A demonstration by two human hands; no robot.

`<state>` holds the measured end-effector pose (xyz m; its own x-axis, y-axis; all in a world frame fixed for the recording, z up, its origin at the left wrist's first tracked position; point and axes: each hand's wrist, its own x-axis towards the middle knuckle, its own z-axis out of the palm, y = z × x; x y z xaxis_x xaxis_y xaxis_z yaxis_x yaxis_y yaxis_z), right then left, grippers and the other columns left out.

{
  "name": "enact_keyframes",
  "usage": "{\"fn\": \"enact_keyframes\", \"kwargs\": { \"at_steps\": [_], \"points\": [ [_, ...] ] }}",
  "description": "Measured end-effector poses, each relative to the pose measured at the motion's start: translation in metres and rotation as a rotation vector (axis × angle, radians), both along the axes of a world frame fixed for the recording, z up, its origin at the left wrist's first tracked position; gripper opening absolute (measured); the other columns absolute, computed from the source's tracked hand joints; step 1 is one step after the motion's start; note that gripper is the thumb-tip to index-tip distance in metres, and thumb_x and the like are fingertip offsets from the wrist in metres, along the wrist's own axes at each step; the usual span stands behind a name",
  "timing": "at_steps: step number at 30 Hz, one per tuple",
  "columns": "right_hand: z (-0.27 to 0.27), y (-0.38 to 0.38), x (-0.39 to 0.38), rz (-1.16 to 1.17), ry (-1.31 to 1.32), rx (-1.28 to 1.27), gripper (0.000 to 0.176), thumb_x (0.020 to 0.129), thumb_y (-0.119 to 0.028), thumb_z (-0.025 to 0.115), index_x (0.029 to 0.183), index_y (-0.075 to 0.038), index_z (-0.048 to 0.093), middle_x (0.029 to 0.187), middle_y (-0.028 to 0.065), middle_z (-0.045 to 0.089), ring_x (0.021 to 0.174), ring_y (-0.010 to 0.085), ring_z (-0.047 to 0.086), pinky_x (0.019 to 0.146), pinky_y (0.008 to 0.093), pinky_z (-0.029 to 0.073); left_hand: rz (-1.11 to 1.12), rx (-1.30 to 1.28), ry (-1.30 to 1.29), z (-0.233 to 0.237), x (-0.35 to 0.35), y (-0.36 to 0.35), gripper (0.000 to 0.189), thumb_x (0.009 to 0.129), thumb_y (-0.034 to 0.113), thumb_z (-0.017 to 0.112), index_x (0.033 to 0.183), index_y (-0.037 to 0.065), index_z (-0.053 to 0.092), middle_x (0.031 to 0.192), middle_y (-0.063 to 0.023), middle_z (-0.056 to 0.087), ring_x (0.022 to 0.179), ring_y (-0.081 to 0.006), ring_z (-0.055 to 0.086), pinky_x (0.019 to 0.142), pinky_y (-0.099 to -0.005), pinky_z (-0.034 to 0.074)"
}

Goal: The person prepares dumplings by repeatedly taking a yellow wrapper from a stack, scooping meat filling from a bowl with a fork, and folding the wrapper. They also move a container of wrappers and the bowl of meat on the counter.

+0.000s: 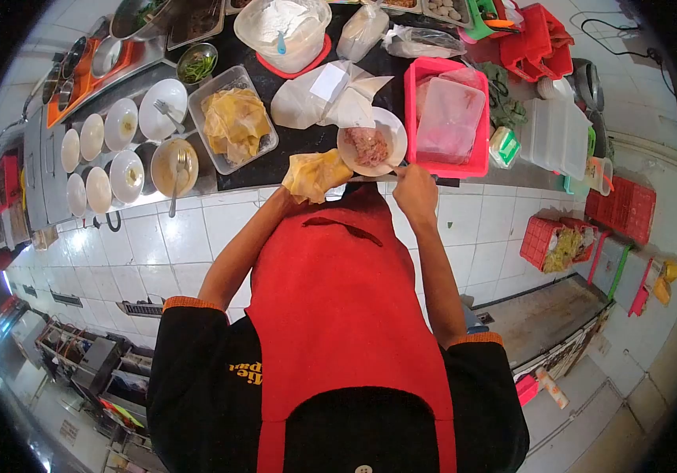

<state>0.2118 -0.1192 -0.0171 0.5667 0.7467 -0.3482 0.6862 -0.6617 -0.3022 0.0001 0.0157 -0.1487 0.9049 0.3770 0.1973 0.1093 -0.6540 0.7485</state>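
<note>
A yellow wrapper sheet (pixel 316 175) lies over my left hand (pixel 294 197), which holds it up in front of the red apron; most of the fingers are hidden beneath it. Pinkish minced meat (pixel 367 145) fills part of a white bowl (pixel 396 130) at the counter's front edge. My right hand (pixel 415 189) is closed round the handle of a thin utensil at the bowl's right rim, its kind too small to make out. More yellow wrappers (pixel 234 124) are piled in a clear plastic tub (pixel 210 147) to the left. White paper (pixel 300 101) lies behind the bowl.
A pink basin (pixel 476 168) with a plastic container in it stands right of the bowl. Several white bowls (pixel 162 110) line the left counter, two holding cutlery. At the back sits a white tub of powder (pixel 295 59). A red crate (pixel 541 244) stands low at right.
</note>
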Motion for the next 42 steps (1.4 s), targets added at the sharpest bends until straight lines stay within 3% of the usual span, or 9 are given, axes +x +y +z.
{"fn": "enact_keyframes", "kwargs": {
  "at_steps": [14, 19, 21, 23, 28, 35, 38, 40, 42],
  "points": [
    [-0.026, -0.012, 0.004, 0.079, 0.026, 0.030, 0.015, 0.086, -0.008, 0.061, 0.090, -0.001, 0.074, 0.088, 0.0236, 0.070, 0.088, 0.0436, 0.068, 0.076, 0.0518, 0.051, 0.103, -0.135, -0.051, -0.033, -0.012, -0.006, 0.045, 0.054, 0.027, 0.074, 0.093, 0.007, 0.067, 0.091, -0.0106, 0.066, 0.082, -0.0300, 0.065, 0.072, -0.0393, 0.051],
    [0.006, -0.010, 0.030, 0.085, 0.717, 0.270, 0.027, 0.092, 0.003, 0.060, 0.114, -0.005, 0.074, 0.078, 0.0049, 0.071, 0.067, 0.0133, 0.056, 0.062, 0.0282, 0.043, 0.148, -0.010, 0.164, 0.038, -0.021, 0.006, 0.044, 0.063, 0.025, 0.072, 0.104, 0.010, 0.067, 0.093, -0.0083, 0.066, 0.086, -0.0291, 0.065, 0.076, -0.0366, 0.052],
    [0.013, -0.009, 0.025, 0.116, 0.812, 0.346, 0.028, 0.096, 0.002, 0.059, 0.118, -0.007, 0.073, 0.083, -0.0017, 0.068, 0.066, 0.0059, 0.045, 0.058, 0.0235, 0.037, 0.197, -0.484, -0.231, 0.025, -0.014, -0.004, 0.045, 0.068, 0.025, 0.069, 0.112, 0.014, 0.064, 0.100, -0.0050, 0.066, 0.091, -0.0268, 0.065, 0.077, -0.0353, 0.051],
    [0.025, -0.001, 0.012, 0.034, 0.838, 0.432, 0.027, 0.096, 0.000, 0.060, 0.118, -0.007, 0.073, 0.089, -0.0008, 0.068, 0.065, 0.0050, 0.045, 0.058, 0.0222, 0.036, 0.151, -0.146, 0.315, 0.093, -0.001, 0.009, 0.046, 0.077, 0.024, 0.066, 0.122, 0.019, 0.063, 0.112, -0.0017, 0.066, 0.096, -0.0247, 0.065, 0.081, -0.0349, 0.051],
    [0.019, 0.016, -0.014, 0.078, 0.625, 0.718, 0.028, 0.088, 0.006, 0.062, 0.113, -0.001, 0.074, 0.100, 0.0124, 0.070, 0.088, 0.0182, 0.066, 0.078, 0.0249, 0.050, 0.240, 0.195, -0.241, 0.110, 0.008, 0.015, 0.046, 0.076, 0.021, 0.072, 0.121, 0.014, 0.065, 0.116, -0.0048, 0.070, 0.104, -0.0240, 0.068, 0.089, -0.0345, 0.052],
    [0.036, 0.012, 0.001, 0.084, 0.620, 0.819, 0.027, 0.094, 0.006, 0.060, 0.117, -0.002, 0.072, 0.097, 0.0052, 0.066, 0.075, 0.0070, 0.054, 0.063, 0.0208, 0.043, 0.454, 0.271, -0.412, 0.104, -0.005, 0.018, 0.029, 0.082, 0.017, 0.073, 0.110, 0.009, 0.069, 0.105, -0.0076, 0.073, 0.094, -0.0245, 0.072, 0.085, -0.0371, 0.057],
    [0.065, 0.009, 0.006, 0.042, 0.806, 0.671, 0.025, 0.097, 0.002, 0.058, 0.116, -0.003, 0.073, 0.088, 0.0038, 0.066, 0.068, 0.0067, 0.050, 0.060, 0.0221, 0.040, 0.383, -0.079, -0.393, 0.046, -0.017, 0.014, 0.035, 0.096, 0.019, 0.062, 0.128, 0.005, 0.057, 0.118, -0.0085, 0.068, 0.099, -0.0233, 0.070, 0.090, -0.0387, 0.057],
    [0.082, 0.021, 0.006, 0.115, 0.688, 0.614, 0.025, 0.097, 0.002, 0.058, 0.116, -0.003, 0.073, 0.086, 0.0029, 0.065, 0.068, 0.0061, 0.049, 0.059, 0.0218, 0.039, 0.401, -0.624, -0.403, 0.027, -0.016, 0.010, 0.039, 0.072, 0.015, 0.082, 0.106, 0.003, 0.068, 0.102, -0.0090, 0.071, 0.089, -0.0255, 0.070, 0.076, -0.0373, 0.056],
    [0.073, 0.031, 0.007, 0.121, 0.703, 0.656, 0.027, 0.097, 0.003, 0.057, 0.116, -0.005, 0.074, 0.081, 0.0010, 0.065, 0.068, 0.0043, 0.047, 0.058, 0.0211, 0.034, 0.379, -0.905, -0.426, 0.066, -0.011, 0.006, 0.039, 0.078, 0.016, 0.079, 0.112, 0.002, 0.065, 0.103, -0.0085, 0.070, 0.090, -0.0229, 0.070, 0.076, -0.0353, 0.057]
  ]
}}
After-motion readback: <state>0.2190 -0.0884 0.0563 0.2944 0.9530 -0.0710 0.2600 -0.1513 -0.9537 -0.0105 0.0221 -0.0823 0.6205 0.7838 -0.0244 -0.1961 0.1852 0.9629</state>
